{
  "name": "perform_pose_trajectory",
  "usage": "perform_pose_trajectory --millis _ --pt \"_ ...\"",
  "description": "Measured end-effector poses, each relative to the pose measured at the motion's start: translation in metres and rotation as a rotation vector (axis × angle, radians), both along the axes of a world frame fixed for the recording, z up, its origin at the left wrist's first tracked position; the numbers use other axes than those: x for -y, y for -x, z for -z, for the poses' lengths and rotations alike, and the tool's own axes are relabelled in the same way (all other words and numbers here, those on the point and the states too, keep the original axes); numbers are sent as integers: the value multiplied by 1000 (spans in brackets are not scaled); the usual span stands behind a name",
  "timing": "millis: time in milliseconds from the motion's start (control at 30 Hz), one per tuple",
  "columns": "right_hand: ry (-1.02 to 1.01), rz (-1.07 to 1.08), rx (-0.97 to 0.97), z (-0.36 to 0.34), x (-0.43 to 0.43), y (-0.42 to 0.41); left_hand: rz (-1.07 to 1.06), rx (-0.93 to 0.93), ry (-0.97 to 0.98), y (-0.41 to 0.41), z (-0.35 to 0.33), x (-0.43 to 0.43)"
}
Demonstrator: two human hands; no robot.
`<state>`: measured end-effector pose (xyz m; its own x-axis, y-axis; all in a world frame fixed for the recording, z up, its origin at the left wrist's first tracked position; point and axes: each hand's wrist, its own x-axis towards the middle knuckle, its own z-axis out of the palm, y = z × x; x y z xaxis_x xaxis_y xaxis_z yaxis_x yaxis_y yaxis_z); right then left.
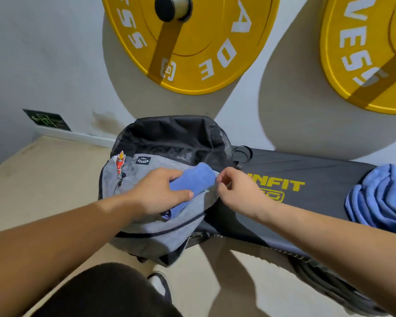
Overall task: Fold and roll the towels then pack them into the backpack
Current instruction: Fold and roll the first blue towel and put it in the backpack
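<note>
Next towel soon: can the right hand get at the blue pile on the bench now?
Probably yes: nothing lies between the right hand and the towel pile on the bench pad, though it must release the backpack edge.

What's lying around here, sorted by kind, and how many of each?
Yellow weight plates: 2
Rolled blue towel, gripped by the left hand: 1
Blue towel heap (towels inside can't be counted): 1
Backpack: 1
Black mat: 1
Total: 6
</note>
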<state>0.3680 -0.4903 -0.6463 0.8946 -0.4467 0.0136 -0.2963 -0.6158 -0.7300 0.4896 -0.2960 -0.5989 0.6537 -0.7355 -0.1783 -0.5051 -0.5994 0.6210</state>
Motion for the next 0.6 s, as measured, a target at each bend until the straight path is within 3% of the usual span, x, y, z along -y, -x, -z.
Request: perform_pose_trajectory --millis 100,167,267,400,467,600 --pt "364 -318 -15 17 -12 -11 -181 3 93 -4 33 -17" --pt "503 -487 -22 27 -20 -20 -255 -23 142 -3 48 -25" --pt "525 -576 -78 40 -21 -33 -267 -64 212 4 54 -35" --pt "599 -575 69 52 -13 -45 -345 -52 234 19 40 -47" --pt "518 -524 75 50 -11 -51 -356 -11 216 28 30 -58" --pt "81 -189 126 28 -3 -76 -354 97 296 35 16 -85"
